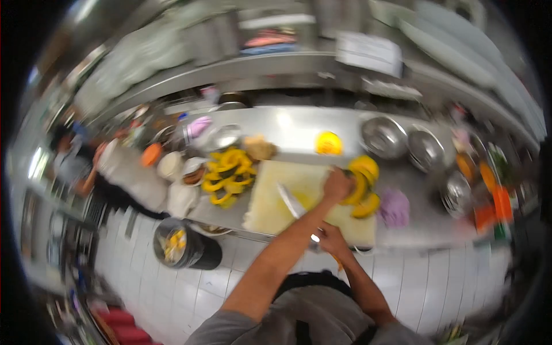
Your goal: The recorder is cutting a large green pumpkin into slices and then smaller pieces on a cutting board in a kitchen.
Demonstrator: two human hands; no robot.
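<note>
My left hand (338, 186) reaches across the white cutting board (269, 185) and grips the near side of a group of yellow squash slices (362, 172) with dark green rind. Its fingertips are blurred. Close to my body, at the board's front edge, my right hand (333, 239) holds a kitchen knife (290, 200). The blade points away to the left, over a wet yellow patch on the board. My left forearm crosses above the knife and hides part of it. A pile of cut squash pieces (228, 172) lies left of the board.
A yellow squash piece (328, 143) sits behind the board. Steel bowls (384, 137) and a purple cloth (394, 208) are to the right. A black bin (207, 250) with yellow scraps stands on the tiled floor. Another person (75, 166) is at the far left. A shelf (276, 60) runs above.
</note>
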